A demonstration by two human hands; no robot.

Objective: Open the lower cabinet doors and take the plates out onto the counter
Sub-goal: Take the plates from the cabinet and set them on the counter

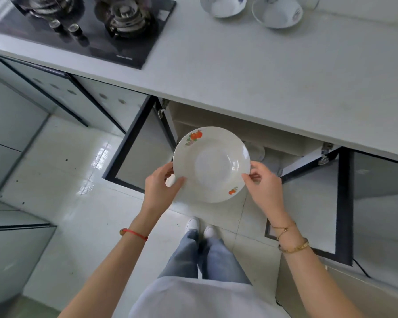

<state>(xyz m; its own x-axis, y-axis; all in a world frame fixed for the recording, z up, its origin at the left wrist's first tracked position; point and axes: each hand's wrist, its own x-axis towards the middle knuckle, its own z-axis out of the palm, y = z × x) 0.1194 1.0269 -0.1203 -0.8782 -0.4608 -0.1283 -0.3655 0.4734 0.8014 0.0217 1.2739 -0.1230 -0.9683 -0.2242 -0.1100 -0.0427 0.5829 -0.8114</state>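
One deep plate (211, 164), white with orange fruit prints, is held level in front of the open cabinet, below the counter (251, 79) edge. Left hand (162, 187) pinches its left rim, thumb on top; right hand (264, 182) pinches the right rim, likely a two-sided hold to keep it flat for the lift up. Both lower doors, left door (138, 148) and right door (331, 203), stand swung wide, so access is free. Something glassy shows inside the cabinet, unclear what. Two bowls (251, 8) sit far right on the pale counter; a black gas hob (85, 26) is far left. Floor (67, 175) is glossy white tile.
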